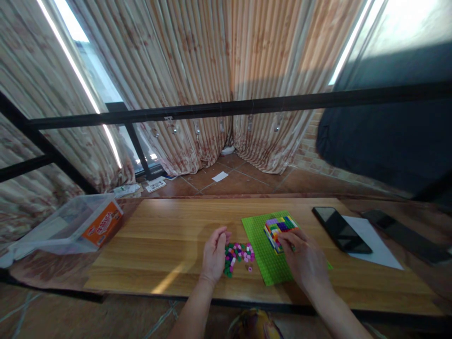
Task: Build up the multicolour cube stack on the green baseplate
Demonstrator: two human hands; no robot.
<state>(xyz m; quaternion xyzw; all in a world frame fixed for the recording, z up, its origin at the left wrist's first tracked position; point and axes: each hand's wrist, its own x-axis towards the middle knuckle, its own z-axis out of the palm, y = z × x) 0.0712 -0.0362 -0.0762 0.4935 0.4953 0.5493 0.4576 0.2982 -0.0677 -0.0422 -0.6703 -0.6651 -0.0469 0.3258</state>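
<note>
On a light green baseplate (263, 256) stands a low block of many-coloured toy bricks (273, 226), stacked in layers. My right hand (305, 259) reaches over the plate with thumb and fingertips pinched at the near side of the bricks. Whatever lies between those fingertips is too small to make out. Beside a loose pile of small pink, green and purple bricks (240, 251), my left hand (213, 254) rests on its edge, fingers loosely bent and apart, with nothing visible in it. A single pink brick (250, 269) lies just off the pile.
The wooden table (169, 235) carries a black phone (342, 229) right of the plate, partly over a white sheet (376, 245). Farther right lies a dark flat object (406, 235). A clear plastic bin (70, 230) with an orange label stands at the left. A black metal rail (212, 109) crosses behind.
</note>
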